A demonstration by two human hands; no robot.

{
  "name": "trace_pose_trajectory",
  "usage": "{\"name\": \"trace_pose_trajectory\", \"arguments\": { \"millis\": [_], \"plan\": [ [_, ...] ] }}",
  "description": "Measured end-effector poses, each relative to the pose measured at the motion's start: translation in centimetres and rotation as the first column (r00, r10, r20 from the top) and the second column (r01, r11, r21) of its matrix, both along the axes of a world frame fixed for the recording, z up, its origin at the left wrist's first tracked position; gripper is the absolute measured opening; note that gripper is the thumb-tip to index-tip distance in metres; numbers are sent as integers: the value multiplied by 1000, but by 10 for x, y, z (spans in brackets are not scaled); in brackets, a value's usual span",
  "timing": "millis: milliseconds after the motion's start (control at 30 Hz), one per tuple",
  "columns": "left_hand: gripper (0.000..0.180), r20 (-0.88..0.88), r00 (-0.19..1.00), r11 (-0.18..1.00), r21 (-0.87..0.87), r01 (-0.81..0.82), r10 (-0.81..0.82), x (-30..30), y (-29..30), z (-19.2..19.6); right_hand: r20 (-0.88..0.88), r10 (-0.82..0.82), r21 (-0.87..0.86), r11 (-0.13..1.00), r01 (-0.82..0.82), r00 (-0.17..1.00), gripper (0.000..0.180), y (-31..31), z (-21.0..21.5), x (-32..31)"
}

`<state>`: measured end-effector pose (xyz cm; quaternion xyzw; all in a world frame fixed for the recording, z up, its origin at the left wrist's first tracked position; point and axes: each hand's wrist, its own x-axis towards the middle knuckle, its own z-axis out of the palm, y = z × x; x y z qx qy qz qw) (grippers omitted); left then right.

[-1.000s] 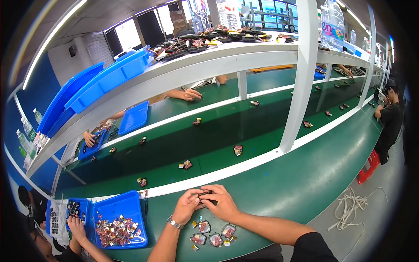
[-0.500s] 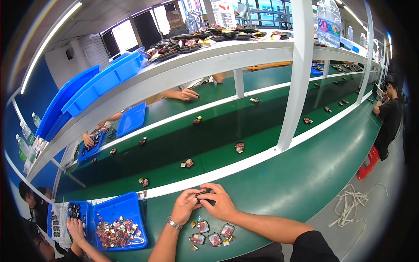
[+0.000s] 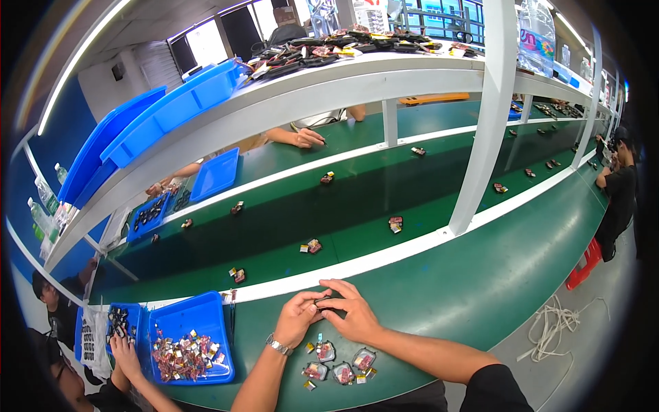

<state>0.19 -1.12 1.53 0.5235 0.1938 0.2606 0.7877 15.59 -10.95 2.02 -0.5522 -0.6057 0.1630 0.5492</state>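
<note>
Just beyond a small group of parts on the green table, my two hands meet. My left hand (image 3: 296,321) pinches a small black plastic piece (image 3: 322,303), which looks like a casing. My right hand (image 3: 352,316) grips the same piece from the other side, fingers curled over its top. Much of the piece is hidden by the fingers. Nearer to me lie several small rounded units (image 3: 344,373) with clear-grey housings, reddish boards and yellow-and-silver tabs.
Left of my arm stands a blue tray (image 3: 226,343) of reddish boards. A co-worker's hand (image 3: 125,353) reaches into a tray of black parts. Beyond a white rail (image 3: 357,264), loose units (image 3: 395,224) lie on a dark green strip. A white post (image 3: 480,130) rises at right.
The whole view has shifted slightly, while my hands stay on the black piece with fingers a little changed. Across the strip, another person's hand has moved off the small blue tray.
</note>
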Motion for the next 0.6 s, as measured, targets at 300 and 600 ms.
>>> {"name": "trace_pose_trajectory", "arguments": {
  "millis": [300,600],
  "plan": [
    [26,-129,989,997,40,-62,66,2,-6,6,97,-110,63,993,104,989,19,1,8,5],
    [28,-114,993,999,4,-42,42,3,-4,6,189,-165,170,976,134,968,17,5,9,2]
  ]
}}
